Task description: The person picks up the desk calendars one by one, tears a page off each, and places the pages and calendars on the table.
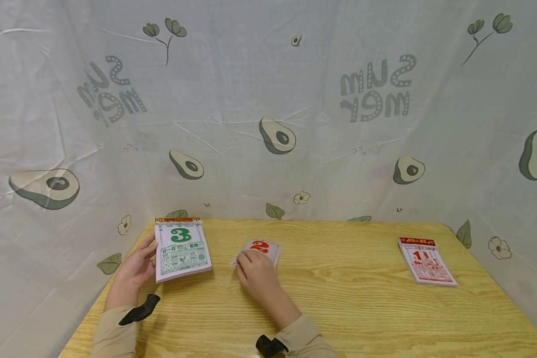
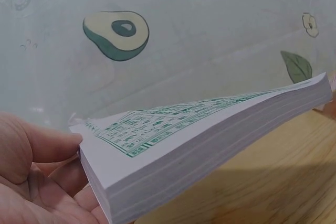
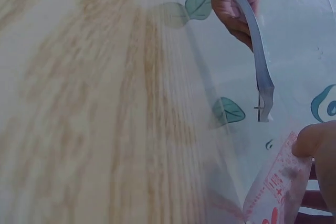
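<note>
My left hand [image 1: 136, 266] grips the left edge of a thick tear-off calendar [image 1: 183, 252], which shows a green 3 under a red and gold header strip. In the left wrist view the thumb lies on top of the calendar pad [image 2: 173, 156] with fingers beneath, and the block of pages tilts over the table. To the right of it, my right hand [image 1: 257, 276] pinches a loose calendar sheet [image 1: 270, 250] with a red 2. In the right wrist view the thumb presses on that thin sheet [image 3: 278, 187], and its red print shows through.
A second tear-off calendar [image 1: 428, 264] with a red header and a red 1 lies at the right of the wooden table [image 1: 340, 303]. A white curtain [image 1: 232, 89] with avocado prints hangs along the back and both sides.
</note>
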`<state>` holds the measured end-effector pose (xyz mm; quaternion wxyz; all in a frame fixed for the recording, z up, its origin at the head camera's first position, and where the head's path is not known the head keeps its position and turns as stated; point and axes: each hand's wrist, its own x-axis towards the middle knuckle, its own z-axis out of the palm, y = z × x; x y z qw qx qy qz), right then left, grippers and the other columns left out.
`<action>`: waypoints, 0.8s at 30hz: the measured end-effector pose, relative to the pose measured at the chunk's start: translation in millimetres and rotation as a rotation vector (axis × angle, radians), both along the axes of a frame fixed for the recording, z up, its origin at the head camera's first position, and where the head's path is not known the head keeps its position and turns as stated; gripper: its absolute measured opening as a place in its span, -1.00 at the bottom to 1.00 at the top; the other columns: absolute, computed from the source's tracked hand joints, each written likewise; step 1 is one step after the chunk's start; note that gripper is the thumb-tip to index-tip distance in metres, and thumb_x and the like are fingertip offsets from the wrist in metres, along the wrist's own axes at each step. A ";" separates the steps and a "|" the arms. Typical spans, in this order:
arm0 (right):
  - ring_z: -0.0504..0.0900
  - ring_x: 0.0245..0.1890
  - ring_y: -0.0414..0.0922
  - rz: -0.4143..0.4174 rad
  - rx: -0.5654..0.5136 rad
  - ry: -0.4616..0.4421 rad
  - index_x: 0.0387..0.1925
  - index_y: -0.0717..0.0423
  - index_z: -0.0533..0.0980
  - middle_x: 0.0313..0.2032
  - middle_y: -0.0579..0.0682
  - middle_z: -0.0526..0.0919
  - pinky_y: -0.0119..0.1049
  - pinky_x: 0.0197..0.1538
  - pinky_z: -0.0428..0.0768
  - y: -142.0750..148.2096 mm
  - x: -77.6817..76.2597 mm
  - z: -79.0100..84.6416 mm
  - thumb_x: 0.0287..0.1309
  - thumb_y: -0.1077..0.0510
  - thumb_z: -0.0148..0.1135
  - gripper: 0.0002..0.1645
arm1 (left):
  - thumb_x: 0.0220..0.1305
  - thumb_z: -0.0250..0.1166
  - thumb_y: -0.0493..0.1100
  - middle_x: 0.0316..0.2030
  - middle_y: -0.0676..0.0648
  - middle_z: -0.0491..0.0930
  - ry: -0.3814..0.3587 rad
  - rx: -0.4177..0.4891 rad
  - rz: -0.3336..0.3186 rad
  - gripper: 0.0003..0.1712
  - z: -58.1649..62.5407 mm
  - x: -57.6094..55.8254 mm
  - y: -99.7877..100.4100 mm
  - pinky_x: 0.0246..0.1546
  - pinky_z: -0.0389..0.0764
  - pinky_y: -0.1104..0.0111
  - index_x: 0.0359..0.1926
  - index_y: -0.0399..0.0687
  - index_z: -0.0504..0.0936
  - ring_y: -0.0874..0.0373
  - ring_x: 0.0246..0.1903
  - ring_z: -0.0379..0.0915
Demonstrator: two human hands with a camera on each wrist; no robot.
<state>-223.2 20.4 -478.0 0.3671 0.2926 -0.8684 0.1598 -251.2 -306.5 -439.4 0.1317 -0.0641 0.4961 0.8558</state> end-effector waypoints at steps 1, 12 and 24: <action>0.68 -0.17 -0.14 0.006 0.007 -0.020 -0.30 0.01 0.60 -0.25 -0.07 0.68 -0.27 -0.05 0.63 -1.1 1.0 -0.5 0.15 0.17 0.31 -0.93 | 0.54 -0.08 -0.11 -0.18 0.21 0.67 -0.002 -0.001 0.002 -0.25 -0.2 0.1 0.0 -0.18 0.61 0.38 0.56 0.25 -0.25 0.27 -0.23 0.64; 0.65 -0.10 -0.13 0.046 0.144 -0.155 -0.21 0.02 0.60 -0.16 -0.06 0.68 -0.27 0.03 0.60 -8.6 7.1 -4.5 0.24 0.12 0.27 -0.89 | 0.54 -0.08 -0.12 -0.19 0.19 0.67 -0.015 0.012 0.016 -0.27 -3.9 -2.2 -2.3 -0.20 0.61 0.39 0.55 0.29 -0.21 0.27 -0.25 0.64; 0.65 -0.08 -0.13 0.046 0.234 -0.223 -0.18 0.05 0.60 -0.15 -0.04 0.65 -0.27 0.11 0.57 -8.6 10.1 -13.7 0.31 0.12 0.19 -0.87 | 0.54 -0.08 -0.14 -0.20 0.16 0.70 -0.057 0.044 0.005 -0.47 -10.2 -2.0 -3.8 -0.19 0.63 0.37 0.42 0.36 0.10 0.27 -0.24 0.66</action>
